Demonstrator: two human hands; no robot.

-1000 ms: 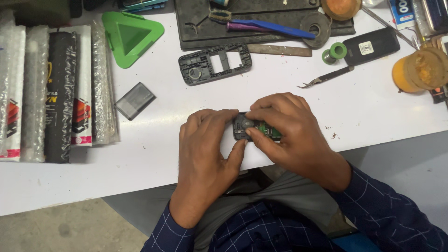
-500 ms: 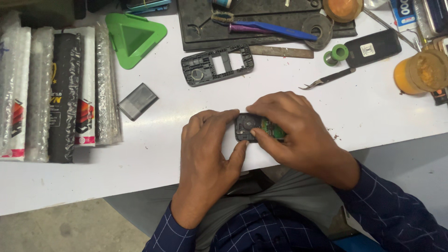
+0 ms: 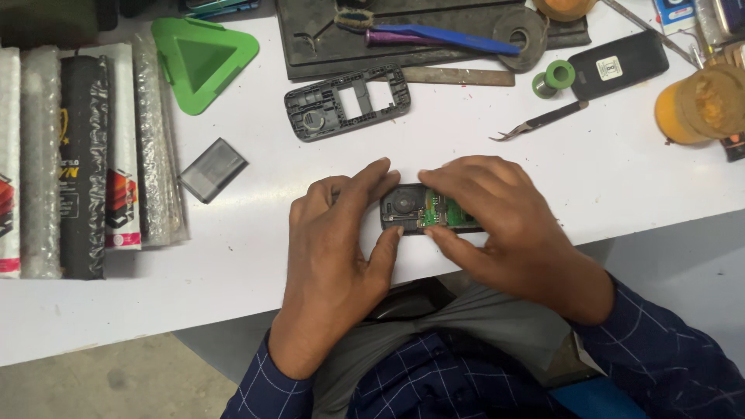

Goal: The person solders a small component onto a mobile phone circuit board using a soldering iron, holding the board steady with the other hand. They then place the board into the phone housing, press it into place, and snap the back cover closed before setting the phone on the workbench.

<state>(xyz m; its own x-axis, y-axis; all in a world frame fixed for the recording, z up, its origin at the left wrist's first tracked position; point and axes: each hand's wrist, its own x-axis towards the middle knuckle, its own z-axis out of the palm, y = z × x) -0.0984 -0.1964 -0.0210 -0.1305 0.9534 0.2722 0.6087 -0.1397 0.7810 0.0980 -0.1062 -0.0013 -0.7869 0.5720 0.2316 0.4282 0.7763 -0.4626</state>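
A small opened phone body (image 3: 423, 209), black with a green circuit board showing, lies on the white table (image 3: 256, 256) near its front edge. My left hand (image 3: 337, 240) grips its left end between thumb and forefinger. My right hand (image 3: 497, 221) covers its right end, fingers on top and thumb underneath. A black phone frame (image 3: 345, 101) with cut-out windows lies further back. A grey flat battery (image 3: 213, 169) rests to the left. Black tweezers (image 3: 539, 122) lie at the right.
Bubble-wrapped boxed packs (image 3: 77, 163) line the left side. A green triangular tool (image 3: 200, 60) sits at the back left. A black work mat (image 3: 434, 35) holds a blue-handled brush (image 3: 442, 36). A black phone back cover (image 3: 617, 66), green ring (image 3: 557, 76) and orange jar (image 3: 698, 105) stand at right.
Both hands with the phone body have shifted slightly while the view moved a little. My fingers have opened up, so more of the circuit board shows.
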